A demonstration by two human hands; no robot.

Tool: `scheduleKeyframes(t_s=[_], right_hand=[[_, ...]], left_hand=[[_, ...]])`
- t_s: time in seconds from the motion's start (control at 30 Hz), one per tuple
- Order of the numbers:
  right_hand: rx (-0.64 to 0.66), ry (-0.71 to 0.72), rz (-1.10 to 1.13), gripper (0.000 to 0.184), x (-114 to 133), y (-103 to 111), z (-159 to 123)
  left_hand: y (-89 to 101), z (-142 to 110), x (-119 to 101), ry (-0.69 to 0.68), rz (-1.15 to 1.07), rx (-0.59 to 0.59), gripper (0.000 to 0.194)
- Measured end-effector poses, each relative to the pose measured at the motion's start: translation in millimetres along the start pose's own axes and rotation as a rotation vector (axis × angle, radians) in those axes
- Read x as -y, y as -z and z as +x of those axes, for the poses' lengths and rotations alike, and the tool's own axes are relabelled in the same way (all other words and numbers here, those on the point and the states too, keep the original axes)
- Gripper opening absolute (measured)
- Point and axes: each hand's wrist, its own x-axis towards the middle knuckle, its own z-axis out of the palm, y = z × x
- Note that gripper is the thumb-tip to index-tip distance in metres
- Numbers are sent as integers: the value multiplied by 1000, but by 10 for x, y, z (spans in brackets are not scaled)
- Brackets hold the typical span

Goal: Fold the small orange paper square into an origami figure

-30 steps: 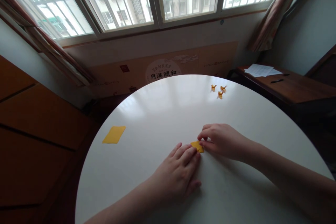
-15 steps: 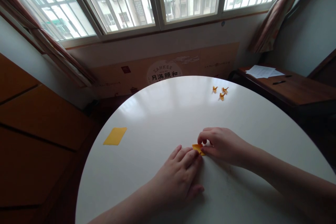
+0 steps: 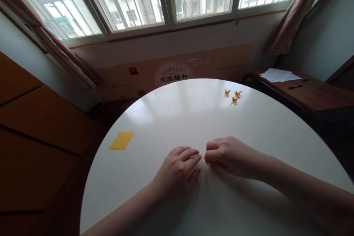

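My right hand [image 3: 224, 155] is closed on a small folded piece of yellow paper [image 3: 207, 163]; only a corner shows below the fingers, and the rest is hidden. Just left of it, my left hand [image 3: 179, 167] hovers low with its fingers apart and slightly bent, holding nothing and not touching the paper. Both hands are over the middle of a round white table [image 3: 155, 125]. A flat yellow paper sheet [image 3: 121, 140] lies near the table's left edge.
Three small folded paper birds [image 3: 234, 100] stand together at the table's far right. Beyond the right edge is a brown wooden table [image 3: 326, 92] bearing white papers [image 3: 279, 75] and a dark slim object. A long printed box [image 3: 229, 61] lies under the window.
My left hand has come off the yellow paper and drawn back left, its fingers curling a little. My right fingers have closed further over the paper, covering most of it.
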Motion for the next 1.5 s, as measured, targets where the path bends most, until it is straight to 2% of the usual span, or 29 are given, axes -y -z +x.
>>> scheduleKeyframes(t_s=[0.13,0.33,0.53,0.7,0.87,1.2,1.5], right_hand=[[52,43,-35,17,44,9,-22],[59,68,75,22,39,35,-38],[-16,-44,114,21,-65,167,-107],[76,-130,94,5,-79,260,-147],[142,-149,42,8,8,220,-93],[113,-97,79,11,88,194,-22],[104,-110,105,12,115,194,-16]], left_hand=[[-8,2,9,-11,-36,-53,25],[8,31,31,11,-61,-8,22],[10,58,28,-44,-113,-51,24],[-3,64,37,-36,-106,-18,20],[-3,59,56,-37,-109,21,22],[28,101,48,-14,-155,57,14],[29,133,24,16,-157,88,16]])
